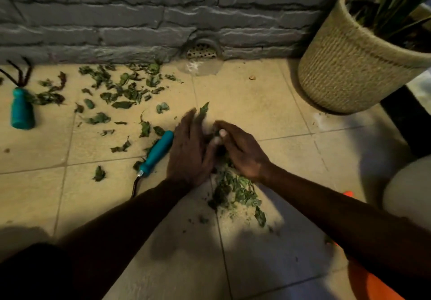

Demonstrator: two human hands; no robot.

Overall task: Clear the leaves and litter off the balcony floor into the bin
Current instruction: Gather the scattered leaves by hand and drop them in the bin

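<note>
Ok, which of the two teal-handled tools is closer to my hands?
The teal-handled tool lying slantwise right beside your left hand; the pronged tool lies far off left by the wall.

Showing dark green on the crumpled leaves (121,89) and on the leaf pile (235,190). Glowing sandy beige across the floor tiles (256,103), ruled into a grid by thin darker grout lines. Running slate grey along the wall (116,19), in a staggered rough-stone brick pattern. Shining teal on the rake handle (22,110) and the second tool handle (157,153). Banding the plant pot (345,66) in pale straw rope ridges. Dotting the pale drain grille (201,51) with rows of small holes. Flaring bright orange on an unclear object (373,283), lower right.
</note>
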